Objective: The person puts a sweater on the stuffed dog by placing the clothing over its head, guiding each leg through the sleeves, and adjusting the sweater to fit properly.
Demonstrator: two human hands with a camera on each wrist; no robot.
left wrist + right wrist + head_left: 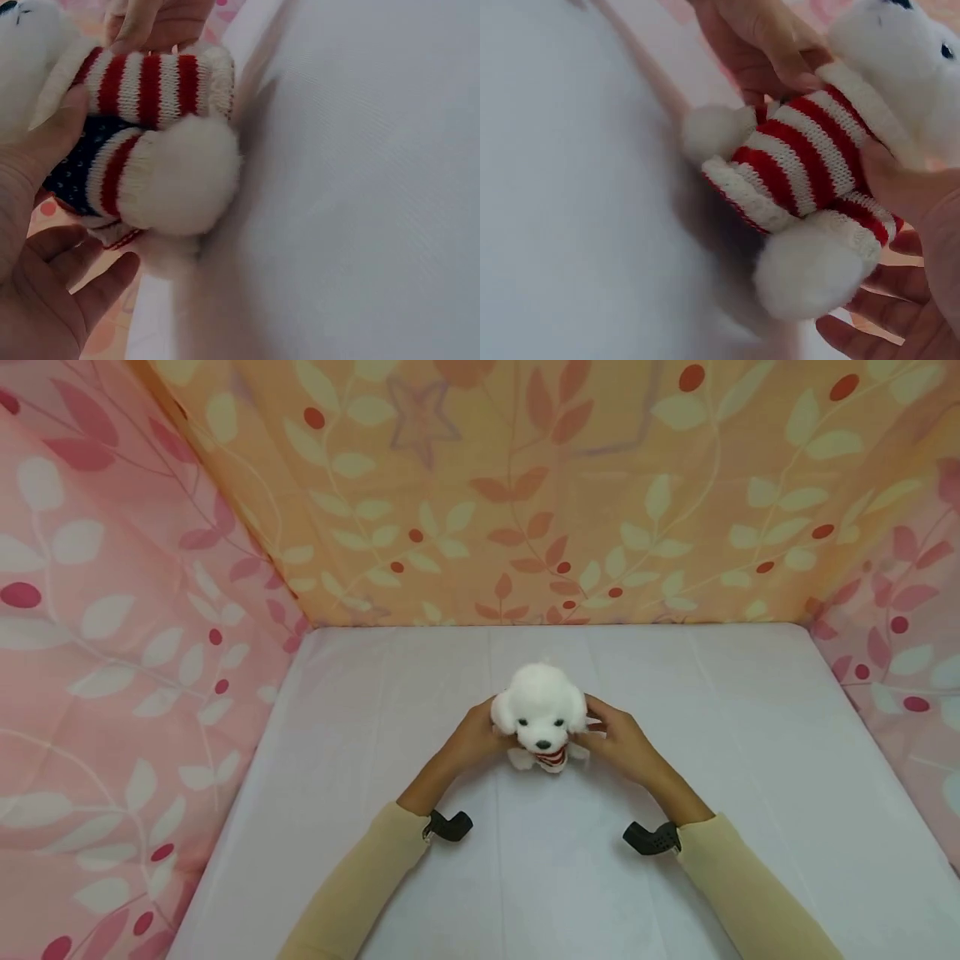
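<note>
A white plush dog (542, 697) with dark eyes and a dark nose faces me near the middle of the table. It wears a knitted sweater (802, 150) with red and white stripes; in the left wrist view, a navy part with white specks shows at one sleeve. My left hand (477, 737) grips one side of the dog, its thumb on the sweater just below the head. From the other side my right hand (621, 742) holds it too, thumb against the chest and fingers spread behind the arm. The dog's back is hidden.
A white cloth covers the table (397, 693). An orange curtain (450, 493) with leaf prints hangs along the far edge, and pink leaf-patterned curtains (112, 693) flank both sides. A black device (450, 826) is worn at each wrist.
</note>
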